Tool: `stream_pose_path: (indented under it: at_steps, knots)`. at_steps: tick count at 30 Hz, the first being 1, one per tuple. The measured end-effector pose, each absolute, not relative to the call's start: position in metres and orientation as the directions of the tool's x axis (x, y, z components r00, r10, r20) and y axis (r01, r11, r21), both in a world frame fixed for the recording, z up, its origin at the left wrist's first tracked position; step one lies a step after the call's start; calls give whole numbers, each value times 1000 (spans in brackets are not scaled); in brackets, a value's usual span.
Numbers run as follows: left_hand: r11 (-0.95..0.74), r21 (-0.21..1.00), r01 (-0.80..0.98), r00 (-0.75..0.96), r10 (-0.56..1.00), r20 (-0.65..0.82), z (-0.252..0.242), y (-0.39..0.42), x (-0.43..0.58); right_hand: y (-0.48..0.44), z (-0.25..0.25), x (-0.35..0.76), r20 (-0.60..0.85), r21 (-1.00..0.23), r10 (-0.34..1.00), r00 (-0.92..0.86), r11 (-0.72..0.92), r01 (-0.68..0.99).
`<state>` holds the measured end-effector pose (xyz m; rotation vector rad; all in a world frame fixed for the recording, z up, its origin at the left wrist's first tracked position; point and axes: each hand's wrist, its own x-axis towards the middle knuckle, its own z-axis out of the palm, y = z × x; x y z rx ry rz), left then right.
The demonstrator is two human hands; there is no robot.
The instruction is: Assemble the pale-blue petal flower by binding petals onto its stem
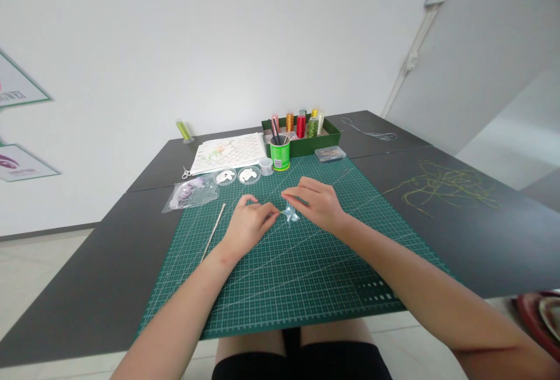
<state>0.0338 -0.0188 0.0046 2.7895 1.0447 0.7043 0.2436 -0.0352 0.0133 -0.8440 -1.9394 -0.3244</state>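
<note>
A small pale-blue piece (pixel 291 213) sits mid-mat (pixel 306 275), pinched in the right hand (pixel 318 204). The left hand (pixel 249 227), just left of it, is curled narrow with its fingertips pinched together. What they grip is too small to tell. A metal strip (pixel 213 231) lies near the mat's left edge.

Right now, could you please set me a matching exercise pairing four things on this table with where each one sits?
Things:
1. green cup
2. thin metal rod
3. thread spools
4. loose yellow-green thread

Places:
A. inside the dark green box
B. spread on the bare table, right of the mat
C. lying on the mat, just left of the left hand
D. standing at the mat's far edge, pens inside

Pairs: 1-D, 2-C, 3-A, 4-B.
</note>
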Motion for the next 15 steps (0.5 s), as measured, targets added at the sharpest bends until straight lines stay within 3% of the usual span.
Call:
stream_pose_path:
  at_steps: [10, 15]
  knots:
    - [-858, 174, 483, 757, 509, 411, 5, -25, 36, -18, 4, 253, 814, -308, 556, -169, 659, 686]
    - [-859, 215, 465, 743, 511, 432, 7, -27, 37, -12, -1, 256, 745, -394, 652, -139, 599, 698]
